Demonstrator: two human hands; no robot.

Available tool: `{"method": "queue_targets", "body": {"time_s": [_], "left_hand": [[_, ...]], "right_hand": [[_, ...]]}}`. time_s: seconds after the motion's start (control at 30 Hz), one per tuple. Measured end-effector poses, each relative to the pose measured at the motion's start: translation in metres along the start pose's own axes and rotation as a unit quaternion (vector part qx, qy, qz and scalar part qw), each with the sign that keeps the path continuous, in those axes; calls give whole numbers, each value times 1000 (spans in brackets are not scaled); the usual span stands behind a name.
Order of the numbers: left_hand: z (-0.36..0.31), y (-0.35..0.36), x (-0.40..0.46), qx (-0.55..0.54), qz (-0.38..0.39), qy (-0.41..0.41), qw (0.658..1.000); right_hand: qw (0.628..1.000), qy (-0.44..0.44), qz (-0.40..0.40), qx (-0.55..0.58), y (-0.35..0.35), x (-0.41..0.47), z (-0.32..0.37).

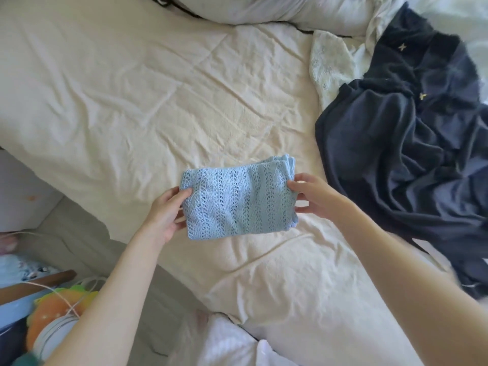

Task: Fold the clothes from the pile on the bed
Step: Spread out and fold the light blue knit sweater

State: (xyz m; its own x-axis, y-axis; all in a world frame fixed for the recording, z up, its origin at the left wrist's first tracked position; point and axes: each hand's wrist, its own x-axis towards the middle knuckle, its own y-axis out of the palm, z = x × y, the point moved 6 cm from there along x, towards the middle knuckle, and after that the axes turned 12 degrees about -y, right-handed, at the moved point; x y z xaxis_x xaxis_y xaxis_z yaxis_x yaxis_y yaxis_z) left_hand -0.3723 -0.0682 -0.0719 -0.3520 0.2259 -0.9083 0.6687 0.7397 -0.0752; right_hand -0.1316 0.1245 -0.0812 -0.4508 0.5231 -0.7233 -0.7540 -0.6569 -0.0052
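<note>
a home bedroom; rumpled cream bed [158, 88]; pillow [250, 9]

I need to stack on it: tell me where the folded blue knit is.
In the head view, the folded blue knit is center frame on the cream bedsheet, held between both hands, left of the dark navy clothes.
</note>
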Motion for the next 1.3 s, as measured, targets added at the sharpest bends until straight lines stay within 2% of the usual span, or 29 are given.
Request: {"method": "queue_targets", "body": {"time_s": [0.37, 0.43, 0.5, 0.57, 0.73, 0.87, 1.1, 1.3], "left_hand": [[112, 39, -118, 39, 18, 18, 999], [122, 36, -122, 37, 14, 11, 999], [185, 94, -179, 81, 48, 12, 995], [200, 96, -186, 73, 49, 5, 996], [265, 159, -224, 157, 99, -24, 982], [302, 212, -234, 239, 137, -28, 961], [368, 295, -247, 358, 175, -26, 917], [445, 381, -265, 394, 182, -12, 901]], "right_hand": [[998, -13, -34, 42, -57, -163, -81], [998, -5, -48, 37, -61, -168, -91], [993, -15, -88, 73, -119, -268, -136], [994, -10, -94, 59, -126, -277, -151], [980, 15, -173, 93, -187, -366, -217], [960, 41, -245, 129, -219, -408, -276], [933, 59, -293, 200, -269, -462, -378], [911, 53, -341, 225, -346, -506, -456]]}}
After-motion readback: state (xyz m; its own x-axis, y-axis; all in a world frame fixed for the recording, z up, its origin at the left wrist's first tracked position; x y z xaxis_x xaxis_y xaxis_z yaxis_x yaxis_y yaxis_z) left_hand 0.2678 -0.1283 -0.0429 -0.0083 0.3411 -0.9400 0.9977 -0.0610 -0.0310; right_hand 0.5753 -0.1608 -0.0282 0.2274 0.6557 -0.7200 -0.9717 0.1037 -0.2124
